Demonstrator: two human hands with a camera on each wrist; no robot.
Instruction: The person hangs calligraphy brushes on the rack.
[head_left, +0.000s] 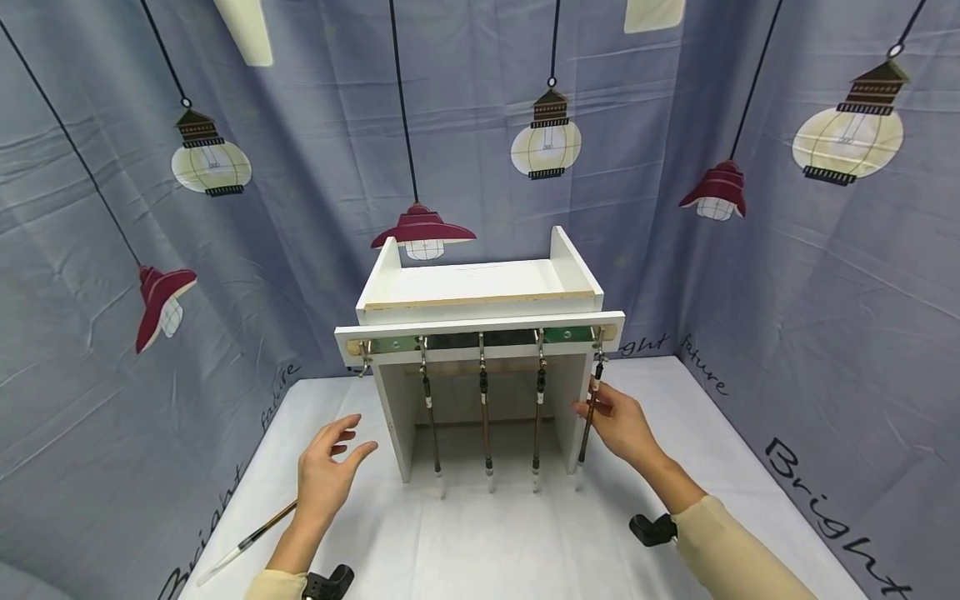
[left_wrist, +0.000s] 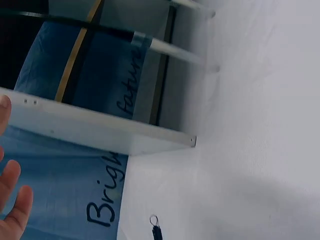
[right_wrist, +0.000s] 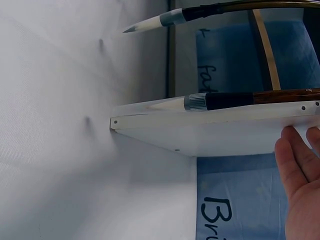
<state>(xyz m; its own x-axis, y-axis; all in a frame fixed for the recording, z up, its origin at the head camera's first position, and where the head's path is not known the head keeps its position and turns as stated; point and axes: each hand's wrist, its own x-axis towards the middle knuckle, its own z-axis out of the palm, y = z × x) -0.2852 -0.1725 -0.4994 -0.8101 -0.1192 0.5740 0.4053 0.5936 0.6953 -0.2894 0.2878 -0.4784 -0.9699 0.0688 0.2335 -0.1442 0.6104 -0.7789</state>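
Observation:
My left hand (head_left: 324,471) is raised in front of the stand's left side, fingers loosely bent and apart, holding nothing. A calligraphy brush (head_left: 258,533) with a white tip lies on the table beside that forearm. My right hand (head_left: 621,423) is at the rightmost hanging brush (head_left: 588,421), its fingertips around the upper handle in the head view. In the right wrist view its fingers (right_wrist: 295,160) are extended close to the side panel (right_wrist: 215,122), below the brush handle. Several brushes (head_left: 485,417) hang tip down from metal hooks (head_left: 482,340); the leftmost hook (head_left: 365,354) bears no brush.
A white wooden stand (head_left: 480,321) with an open top shelf (head_left: 480,279) and side panels stands on the white-covered table (head_left: 465,550). Grey-blue curtains (head_left: 480,183) printed with lamps enclose the table at the back and sides.

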